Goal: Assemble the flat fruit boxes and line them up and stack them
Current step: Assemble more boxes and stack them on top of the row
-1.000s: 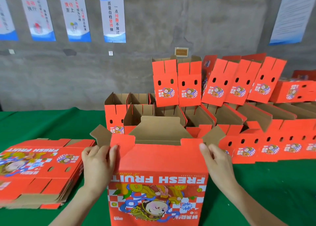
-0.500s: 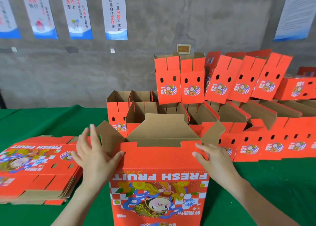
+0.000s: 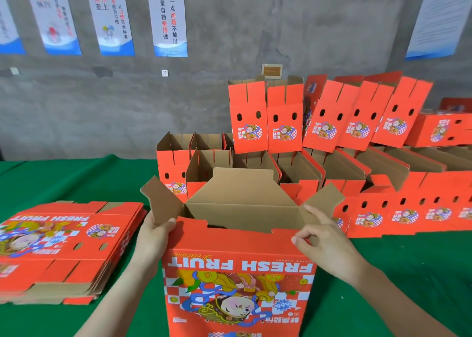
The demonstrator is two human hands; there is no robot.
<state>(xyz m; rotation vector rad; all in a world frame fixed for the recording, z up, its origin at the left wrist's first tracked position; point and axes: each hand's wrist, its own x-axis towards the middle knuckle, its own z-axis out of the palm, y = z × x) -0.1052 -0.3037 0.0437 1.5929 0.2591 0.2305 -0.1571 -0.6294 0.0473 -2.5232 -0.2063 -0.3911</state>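
Observation:
A red "FRESH FRUIT" box (image 3: 237, 280) stands upright in front of me, opened into shape with its brown top flaps spread outward. My left hand (image 3: 153, 237) grips its upper left corner, thumb on the base of the left side flap (image 3: 163, 204). My right hand (image 3: 324, 244) is at the upper right corner, with the forefinger stretched onto the right side flap (image 3: 324, 201) and the other fingers curled at the front panel's edge. A pile of flat red boxes (image 3: 63, 247) lies to the left on the green table (image 3: 408, 273).
Behind the held box stand rows of assembled red boxes (image 3: 383, 209) with open tops, and a second tier (image 3: 319, 117) leans on them against the grey wall. Posters (image 3: 167, 17) hang on the wall. Green cloth shows at the far left and near right.
The box top has opened wider and both side flaps now splay outward. My left hand moved from an open hold beside the box to gripping the left corner; my right hand shifted to the right flap.

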